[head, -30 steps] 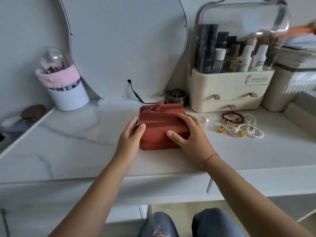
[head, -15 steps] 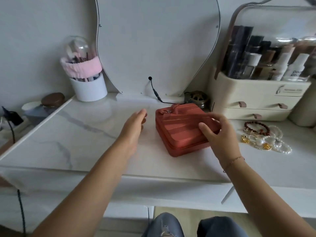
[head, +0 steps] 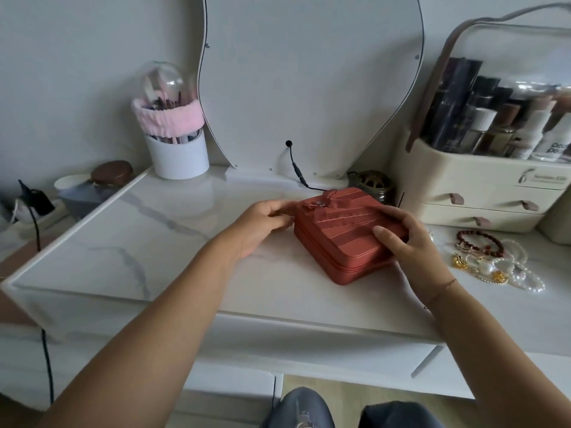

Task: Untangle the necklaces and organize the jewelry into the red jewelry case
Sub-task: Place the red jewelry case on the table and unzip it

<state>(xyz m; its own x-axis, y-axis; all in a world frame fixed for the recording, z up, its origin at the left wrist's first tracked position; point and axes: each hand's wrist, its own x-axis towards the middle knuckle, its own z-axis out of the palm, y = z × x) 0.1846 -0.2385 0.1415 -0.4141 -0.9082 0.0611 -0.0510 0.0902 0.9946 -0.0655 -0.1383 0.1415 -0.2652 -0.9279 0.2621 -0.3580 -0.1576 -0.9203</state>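
On the desk (head: 154, 242), seen from the head, our left hand (head: 259, 227), off the red jewelry case (head: 343, 242) a moment ago, now bunches its fingertips at the case's left corner; whether they hold the zip pull we cannot tell. Our right hand (head: 411, 251) clamps the lid. Opening looks imminent, and the necklaces (head: 494, 264) wait beside it.

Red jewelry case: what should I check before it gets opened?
1. Red jewelry case lies flat on the table: ok.
2. Right hand holds its top to steady it: ok.
3. Left hand has the zipper pull: cannot tell, too blurred.
4. Case opened: not ok, the front zipper looks closed.
5. Jewelry pile is waiting beside the case: ok.
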